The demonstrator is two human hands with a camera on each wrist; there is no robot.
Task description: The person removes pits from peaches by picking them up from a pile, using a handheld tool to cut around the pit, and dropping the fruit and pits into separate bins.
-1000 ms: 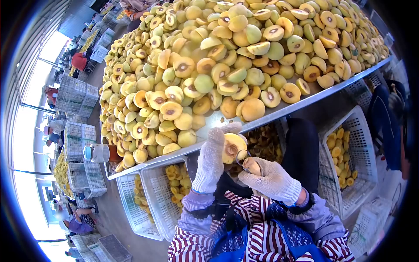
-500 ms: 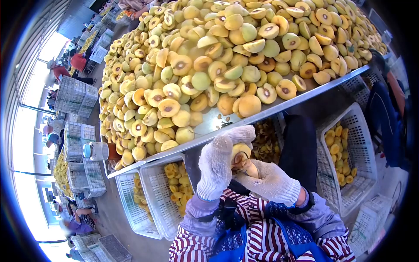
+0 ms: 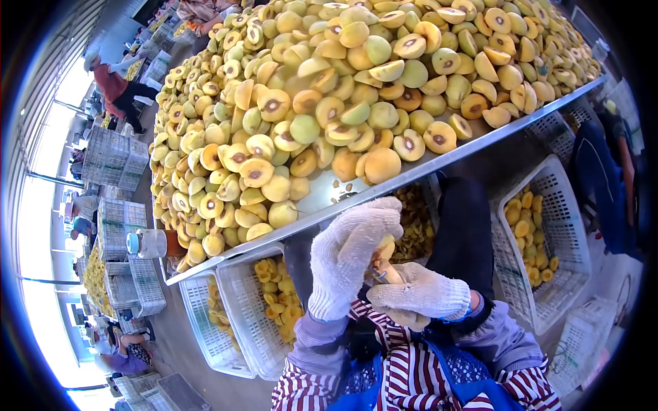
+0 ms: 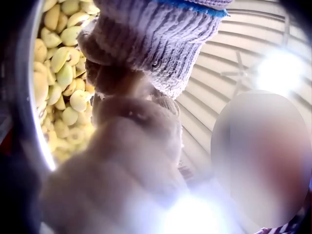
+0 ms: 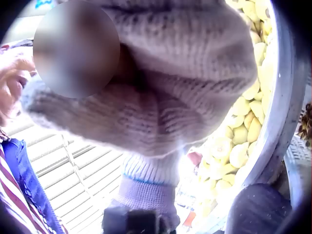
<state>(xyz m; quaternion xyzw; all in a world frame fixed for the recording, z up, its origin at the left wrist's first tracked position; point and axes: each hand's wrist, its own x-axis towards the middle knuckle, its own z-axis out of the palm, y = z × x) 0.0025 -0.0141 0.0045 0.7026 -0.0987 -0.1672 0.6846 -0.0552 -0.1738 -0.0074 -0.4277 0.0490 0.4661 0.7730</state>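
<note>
In the head view my left hand (image 3: 346, 257), in a white knit glove, holds a yellow peach half (image 3: 386, 245) over my lap, just off the table's near edge. Most of the fruit is hidden behind the glove. My right hand (image 3: 421, 294), gloved too, grips a pitting tool with a pale wooden handle (image 3: 392, 275). Its metal end is at the brownish pit side of the fruit. A big heap of halved peaches (image 3: 274, 137), many with pits showing, covers the metal table (image 3: 329, 194). Both wrist views show mainly glove knit, the right glove (image 5: 180, 78) filling its view.
White crates with peach halves stand left (image 3: 233, 274) and right (image 3: 579, 253) of my legs. Under the table edge, a crate holds brownish scraps (image 3: 416, 229). A blue-capped bottle (image 3: 147, 242) lies at the table's left corner. Stacked crates (image 3: 113, 157) and other people are farther left.
The peach half has turned from showing its cut face to being mostly covered by the left glove. The tool's metal end has moved in against its pit, and the right hand has rotated.
</note>
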